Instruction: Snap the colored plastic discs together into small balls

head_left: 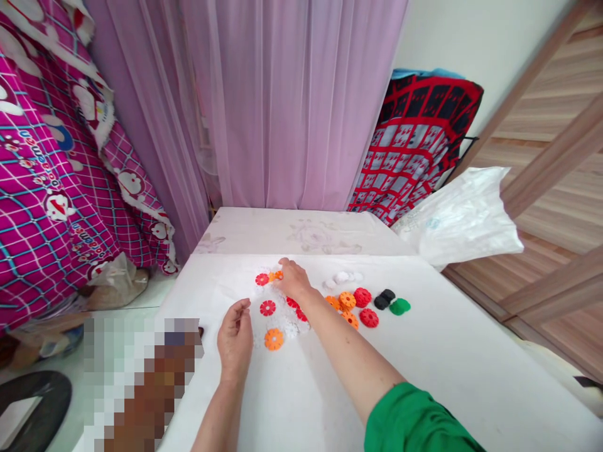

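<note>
My right hand reaches over the table with its fingers closed on an orange flower-shaped plastic disc. A red disc lies just left of it; whether the two are joined I cannot tell. My left hand is raised nearer to me, fingers curled in towards the thumb; what they hold, if anything, is hidden. Between the hands lie another red disc, a larger orange disc and a scatter of clear and white discs. My right forearm partly hides more red discs.
Right of my forearm, small piles of orange discs, red discs, black discs, green discs and white discs lie on the white table. A white plastic bag stands at the far right edge. Purple curtains hang behind.
</note>
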`<control>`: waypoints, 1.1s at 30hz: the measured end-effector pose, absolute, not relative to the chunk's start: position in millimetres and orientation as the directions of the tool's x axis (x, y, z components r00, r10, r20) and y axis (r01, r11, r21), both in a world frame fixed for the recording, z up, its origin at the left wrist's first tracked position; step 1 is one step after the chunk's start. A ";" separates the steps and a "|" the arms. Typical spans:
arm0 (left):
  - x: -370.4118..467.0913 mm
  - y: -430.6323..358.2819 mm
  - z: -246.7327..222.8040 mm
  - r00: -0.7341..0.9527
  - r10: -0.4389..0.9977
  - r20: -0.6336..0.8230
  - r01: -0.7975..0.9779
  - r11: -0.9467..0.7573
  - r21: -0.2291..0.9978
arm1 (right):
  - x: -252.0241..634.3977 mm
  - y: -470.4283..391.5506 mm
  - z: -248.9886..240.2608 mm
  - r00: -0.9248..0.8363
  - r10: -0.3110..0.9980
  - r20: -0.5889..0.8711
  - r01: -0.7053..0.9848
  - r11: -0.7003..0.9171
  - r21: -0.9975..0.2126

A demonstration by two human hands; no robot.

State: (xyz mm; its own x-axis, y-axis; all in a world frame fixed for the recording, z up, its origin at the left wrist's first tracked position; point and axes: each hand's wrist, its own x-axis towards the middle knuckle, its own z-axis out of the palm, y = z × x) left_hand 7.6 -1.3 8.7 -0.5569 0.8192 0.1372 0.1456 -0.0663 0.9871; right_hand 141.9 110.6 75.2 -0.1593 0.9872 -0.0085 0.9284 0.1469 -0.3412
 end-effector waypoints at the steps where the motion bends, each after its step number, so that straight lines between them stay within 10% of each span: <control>1: 7.7 -1.3 8.8 -0.557 0.818 0.142 0.150 -0.070 0.986 | 147.8 109.6 77.5 -0.158 0.987 0.019 0.915 0.153 -0.373; 9: 7.5 -2.6 11.4 -0.546 0.827 0.132 0.162 -0.050 0.985 | 243.0 77.8 100.5 -0.095 0.993 0.068 0.865 0.116 -0.488; 33: 8.6 -2.8 17.3 -0.559 0.818 0.134 0.154 -0.056 0.986 | 274.7 44.6 95.1 -0.378 0.926 -0.013 0.904 0.366 -0.223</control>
State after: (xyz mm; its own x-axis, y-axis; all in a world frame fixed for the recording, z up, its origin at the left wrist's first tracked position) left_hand 8.6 -2.8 17.3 -0.5591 0.8182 0.1337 0.1542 -0.0558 0.9865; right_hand 274.7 44.6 95.1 -0.3779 0.9257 -0.0126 0.9035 0.3658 -0.2232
